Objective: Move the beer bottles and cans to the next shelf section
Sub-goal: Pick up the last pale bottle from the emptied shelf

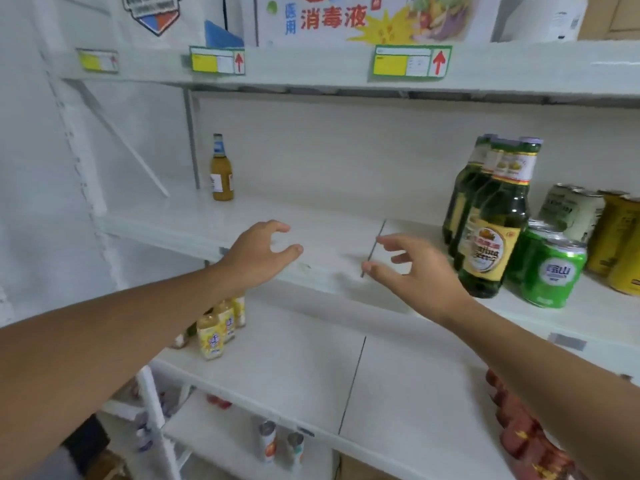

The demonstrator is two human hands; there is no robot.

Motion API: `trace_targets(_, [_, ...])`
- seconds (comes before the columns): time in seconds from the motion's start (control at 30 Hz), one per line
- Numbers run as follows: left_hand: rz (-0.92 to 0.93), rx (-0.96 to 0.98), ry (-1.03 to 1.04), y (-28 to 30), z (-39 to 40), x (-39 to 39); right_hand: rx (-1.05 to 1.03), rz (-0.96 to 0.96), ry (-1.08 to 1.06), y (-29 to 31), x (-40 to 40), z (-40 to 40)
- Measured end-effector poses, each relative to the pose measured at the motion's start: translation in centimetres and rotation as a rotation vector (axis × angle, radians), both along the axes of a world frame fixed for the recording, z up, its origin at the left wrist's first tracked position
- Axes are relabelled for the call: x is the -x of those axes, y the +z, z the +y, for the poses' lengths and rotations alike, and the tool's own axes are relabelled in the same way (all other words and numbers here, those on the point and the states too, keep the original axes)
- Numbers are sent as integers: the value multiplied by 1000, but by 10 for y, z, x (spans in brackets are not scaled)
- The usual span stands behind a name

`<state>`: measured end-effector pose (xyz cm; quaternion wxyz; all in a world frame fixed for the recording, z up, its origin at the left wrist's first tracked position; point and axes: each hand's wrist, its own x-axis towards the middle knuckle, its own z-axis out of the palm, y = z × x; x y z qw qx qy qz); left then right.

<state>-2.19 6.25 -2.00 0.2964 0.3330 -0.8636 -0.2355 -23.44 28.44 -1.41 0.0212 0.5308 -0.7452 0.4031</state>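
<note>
White store shelving fills the view. Both arms reach toward the middle shelf [311, 237]. The left hand [258, 252] and the right hand [412, 271] hover empty above its front edge, fingers loosely spread and curved, holding nothing. Just beyond the right fingertips stand green beer bottles [491, 230], with green cans [550, 271], pale cans [571, 211] and yellow cans [620, 240] past them. Far behind the left fingertips, one amber bottle [221, 171] stands alone at the shelf's back.
</note>
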Motion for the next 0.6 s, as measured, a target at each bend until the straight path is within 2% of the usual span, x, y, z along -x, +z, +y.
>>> trace_targets(0.3, [0,-23,54,-12,-115,-127,-12,-83,89,5,-81,-159])
trace_targets(0.6, [-15,-9,101,-10,-197,-149,-55,-140,168,6,-97,-272])
